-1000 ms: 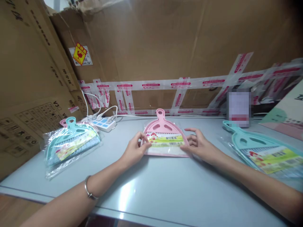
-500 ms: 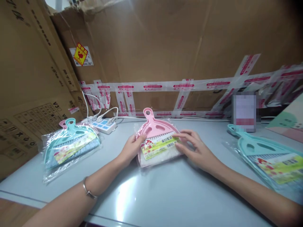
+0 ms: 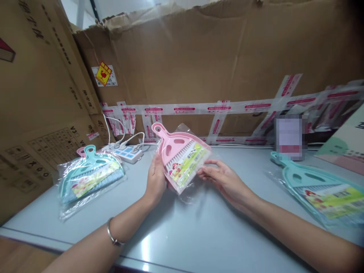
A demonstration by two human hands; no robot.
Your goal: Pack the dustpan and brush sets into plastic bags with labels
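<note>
A pink dustpan and brush set [image 3: 176, 146] in a clear plastic bag is held tilted above the table, its handle toward the upper left. A printed yellow-green label with a red cartoon figure lies over the bristles. My left hand [image 3: 156, 178] is closed around the set's left edge, with the fingers partly hidden behind it. On the other side, my right hand [image 3: 224, 180] pinches the clear bag [image 3: 189, 196] at its lower right with thumb and fingertips. A silver bangle [image 3: 113, 233] circles my left wrist.
Bagged teal dustpan sets lie at left [image 3: 93, 167] and right [image 3: 315, 178], a pink handle behind the left one. A white power strip [image 3: 129, 153] with plugged cables sits at the back. Large cardboard boxes [image 3: 176, 57] wall the table [image 3: 227, 239]. A blurred upright object [image 3: 289, 132] stands right.
The pink set has been lifted and turned, its handle swinging to the left. My right hand has moved from the label's side to the bag's lower right. The camera view has shifted slightly.
</note>
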